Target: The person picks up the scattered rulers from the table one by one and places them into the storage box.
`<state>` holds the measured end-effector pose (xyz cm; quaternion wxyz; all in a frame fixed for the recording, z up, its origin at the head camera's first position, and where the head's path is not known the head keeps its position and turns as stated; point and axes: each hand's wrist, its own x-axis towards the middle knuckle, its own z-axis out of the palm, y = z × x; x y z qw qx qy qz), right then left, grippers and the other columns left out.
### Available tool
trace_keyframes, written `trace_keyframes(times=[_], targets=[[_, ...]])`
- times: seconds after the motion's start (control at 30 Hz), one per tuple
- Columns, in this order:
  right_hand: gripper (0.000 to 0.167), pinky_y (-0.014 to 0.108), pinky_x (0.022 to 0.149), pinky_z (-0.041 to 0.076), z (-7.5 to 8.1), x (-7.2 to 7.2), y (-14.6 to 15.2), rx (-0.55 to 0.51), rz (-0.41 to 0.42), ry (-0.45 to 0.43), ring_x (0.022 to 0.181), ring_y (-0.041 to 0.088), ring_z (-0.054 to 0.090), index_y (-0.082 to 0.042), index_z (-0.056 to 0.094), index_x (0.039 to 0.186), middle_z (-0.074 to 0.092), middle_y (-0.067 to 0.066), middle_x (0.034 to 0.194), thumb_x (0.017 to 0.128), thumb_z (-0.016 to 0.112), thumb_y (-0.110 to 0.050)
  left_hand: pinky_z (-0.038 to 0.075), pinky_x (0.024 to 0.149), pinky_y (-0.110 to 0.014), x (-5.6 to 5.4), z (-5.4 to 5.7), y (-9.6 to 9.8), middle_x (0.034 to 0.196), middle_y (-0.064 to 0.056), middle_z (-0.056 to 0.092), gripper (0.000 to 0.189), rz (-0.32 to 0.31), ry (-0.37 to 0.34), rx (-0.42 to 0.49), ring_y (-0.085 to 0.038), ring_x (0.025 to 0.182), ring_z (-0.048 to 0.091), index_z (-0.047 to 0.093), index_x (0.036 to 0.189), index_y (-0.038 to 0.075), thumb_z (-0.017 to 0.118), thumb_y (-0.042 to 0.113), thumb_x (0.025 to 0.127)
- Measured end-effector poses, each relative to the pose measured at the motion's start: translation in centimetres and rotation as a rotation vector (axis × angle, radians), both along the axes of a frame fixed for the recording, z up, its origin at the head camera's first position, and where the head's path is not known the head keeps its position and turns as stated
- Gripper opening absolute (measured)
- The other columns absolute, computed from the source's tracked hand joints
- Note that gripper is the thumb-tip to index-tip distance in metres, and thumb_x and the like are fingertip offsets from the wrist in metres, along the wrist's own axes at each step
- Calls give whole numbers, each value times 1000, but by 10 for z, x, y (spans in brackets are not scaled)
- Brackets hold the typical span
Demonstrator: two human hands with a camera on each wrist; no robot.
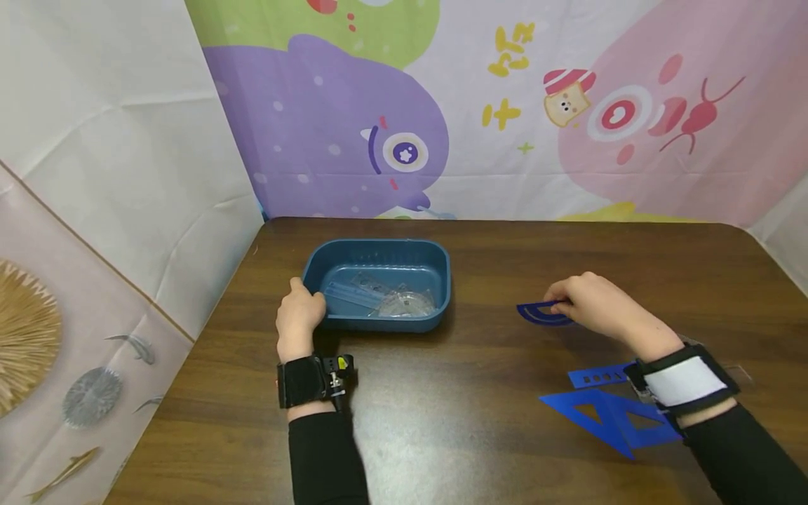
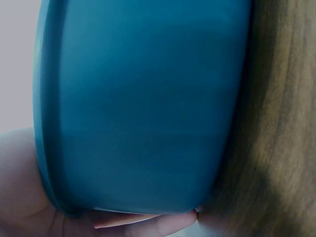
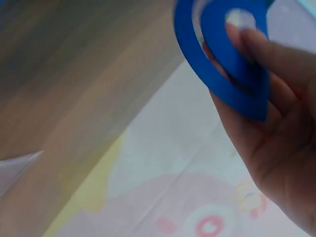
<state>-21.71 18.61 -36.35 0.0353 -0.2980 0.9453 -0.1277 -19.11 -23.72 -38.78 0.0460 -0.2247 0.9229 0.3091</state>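
My right hand pinches a blue protractor between thumb and fingers, over the right half of the table. In the right wrist view the thumb presses on the face of the protractor, with fingers behind it. At the left, my left hand grips the near left corner of a dark teal plastic bin, thumb over the rim. The left wrist view is mostly filled by the outer wall of the bin, with fingers against its end. Inside the bin lie clear plastic drawing tools, including a ruler-like strip.
Nearer me, partly under the right wrist, lie two blue set squares and a blue ruler with cutouts. Edges of clear plastic show beside the right wristband. A printed cloth hangs behind the brown wooden table.
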Motion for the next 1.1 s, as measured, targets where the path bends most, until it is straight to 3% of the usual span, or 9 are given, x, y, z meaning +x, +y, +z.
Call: trace_keyframes(times=[0.13, 0.27, 0.53, 0.7, 0.9, 1.1], targets=[[19, 33, 57, 46, 6, 0, -36, -117, -19, 183, 66, 18, 62, -6, 68, 102, 70, 11, 88, 86, 58, -4, 36, 92, -55, 0, -2, -1, 132, -34, 38, 61, 0, -6, 4, -49, 114, 43, 10, 143, -2, 32, 23, 92], [28, 40, 72, 51, 9, 2, -80, -228, 0, 328, 88, 28, 65, -2, 63, 112, 67, 16, 103, 88, 49, 2, 36, 92, -55, 1, -3, -1, 133, -33, 38, 61, 5, -5, 5, -49, 114, 44, 10, 143, -2, 32, 23, 92], [33, 36, 90, 46, 2, 6, -149, -194, 220, 463, 103, 26, 60, -1, 62, 112, 65, 14, 107, 81, 54, 7, 36, 92, -55, 1, -4, 1, 132, -34, 39, 60, 2, 1, -4, -48, 114, 44, 13, 142, -3, 34, 23, 92], [39, 35, 94, 43, -13, 3, -170, -153, 232, 378, 106, 22, 59, -4, 61, 116, 63, 10, 113, 81, 52, 11, 36, 92, -56, 0, -4, 1, 131, -34, 39, 59, 11, 1, -5, -49, 114, 44, 14, 141, -2, 33, 22, 91], [42, 34, 89, 47, -27, -3, -178, -86, 201, 231, 109, 22, 58, -7, 62, 117, 62, 7, 117, 82, 48, 11, 36, 92, -56, 0, -4, 1, 131, -34, 39, 60, 7, 1, 0, -49, 114, 43, 13, 142, -2, 33, 23, 92], [45, 37, 93, 44, -31, -10, -178, -82, 225, 51, 118, 26, 51, -5, 59, 121, 57, 12, 124, 84, 40, 12, 36, 92, -56, -1, -3, 0, 132, -33, 39, 59, 14, 15, -1, -49, 114, 44, 14, 142, -2, 34, 23, 92]])
